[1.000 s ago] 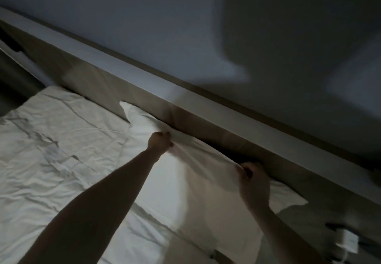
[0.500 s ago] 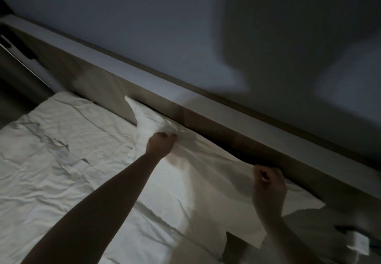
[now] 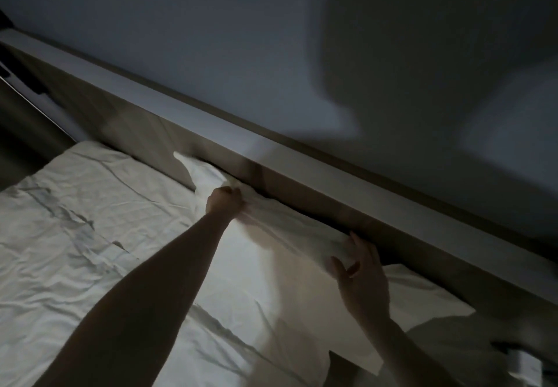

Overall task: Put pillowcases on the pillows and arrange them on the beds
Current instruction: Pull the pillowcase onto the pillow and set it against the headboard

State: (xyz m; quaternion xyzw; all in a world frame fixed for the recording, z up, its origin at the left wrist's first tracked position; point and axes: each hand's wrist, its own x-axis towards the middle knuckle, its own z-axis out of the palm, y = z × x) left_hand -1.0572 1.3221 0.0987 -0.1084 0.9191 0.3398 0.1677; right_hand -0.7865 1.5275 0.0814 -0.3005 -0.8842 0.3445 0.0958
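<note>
A white pillow in its pillowcase point(image 3: 271, 290) lies on the bed against the headboard point(image 3: 302, 193) in dim light. My left hand point(image 3: 225, 202) is a closed fist gripping the pillow's far edge near its left corner. My right hand point(image 3: 359, 278) rests on the far edge further right, fingers spread and thumb apart, pressing the fabric without a clear grip. The pillow's right end reaches toward the bed's edge and its far side dips into the dark gap by the headboard.
A wrinkled white sheet point(image 3: 75, 235) covers the mattress to the left. The headboard's pale top ledge point(image 3: 211, 115) runs diagonally below a grey wall. A small white object point(image 3: 525, 365) sits at the lower right. Dark furniture point(image 3: 21, 121) stands at the far left.
My right hand has let go of its pinch on the pillowcase edge and opened flat on it. The lifted fabric has dropped back against the headboard. My left fist has held its place.
</note>
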